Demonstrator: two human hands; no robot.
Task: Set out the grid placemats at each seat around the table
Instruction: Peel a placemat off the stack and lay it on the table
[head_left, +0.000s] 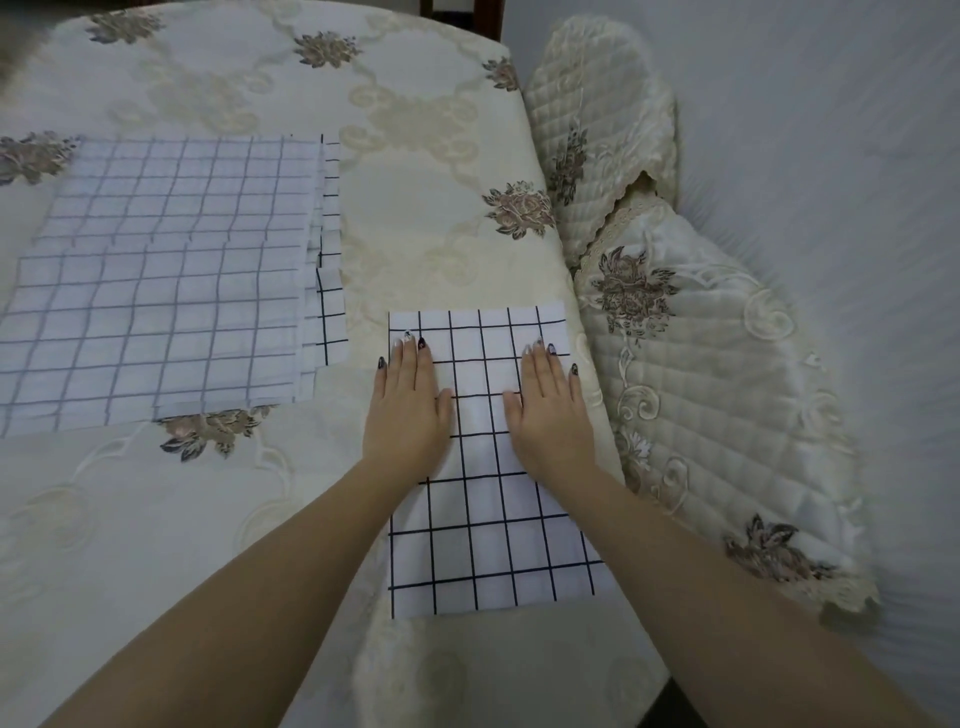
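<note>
A white placemat with a black grid (488, 519) lies flat near the right edge of the table (234, 545), in front of a chair. My left hand (408, 410) presses flat on its left side, fingers straight. My right hand (550, 410) presses flat on its right side, fingers straight. To the left lies a stack of several more grid placemats (171, 280), its top sheets showing a paler grey grid.
The table is covered with a cream cloth with flower motifs. A chair with a quilted cream cover (691, 374) stands tight against the right table edge. Another chair's dark wooden back (462, 13) shows at the far end. A pale wall is on the right.
</note>
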